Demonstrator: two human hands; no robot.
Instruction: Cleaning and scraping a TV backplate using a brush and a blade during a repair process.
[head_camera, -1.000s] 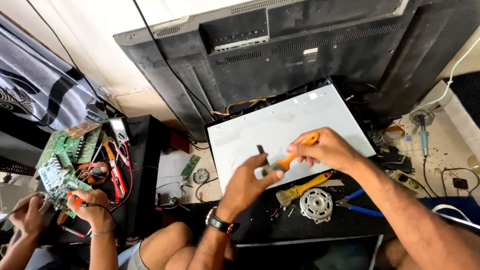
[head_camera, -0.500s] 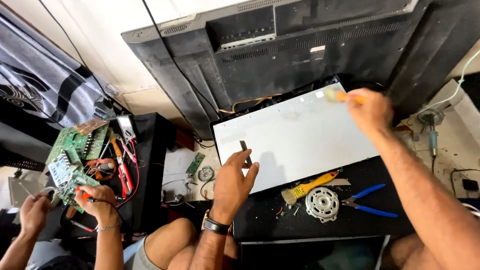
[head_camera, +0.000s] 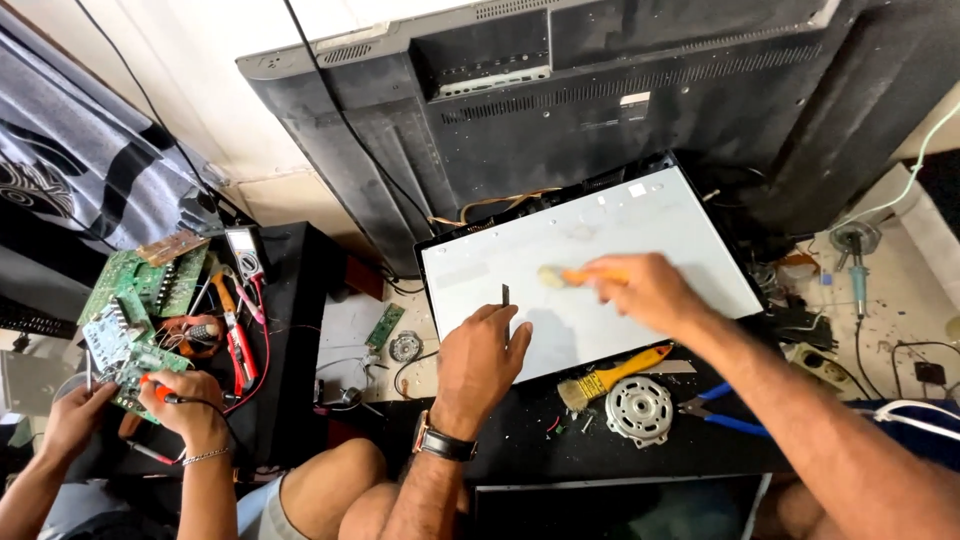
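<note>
White panel sheet (head_camera: 600, 270), lying flat in its black frame in front of the upturned television back (head_camera: 620, 110), is the landmark for what follows. Right hand (head_camera: 645, 292) sits over the middle of the sheet, fingers closed round the orange handle of a small brush (head_camera: 565, 276) whose pale bristles touch the surface; the tool is motion-blurred. Left hand (head_camera: 482, 362) rests at the sheet's near edge, fingers curled narrow, thumb and forefinger pinching a short dark strip (head_camera: 505, 295) held upright on the sheet.

Judgement on progress: the sheet appears largely clean, with only faint marks showing toward its far side, so brushing looks partly done; how much dust remains cannot be told from this distance.

Just off the sheet's near edge lie a yellow-handled paintbrush (head_camera: 612, 374), a round metal motor part (head_camera: 638, 410) and blue-handled pliers (head_camera: 722, 412). Well to the left of the sheet, another person's hands (head_camera: 180, 400) work with a probe on green circuit boards (head_camera: 135, 300). A soldering iron (head_camera: 858, 265) lies to the right of the sheet.
</note>
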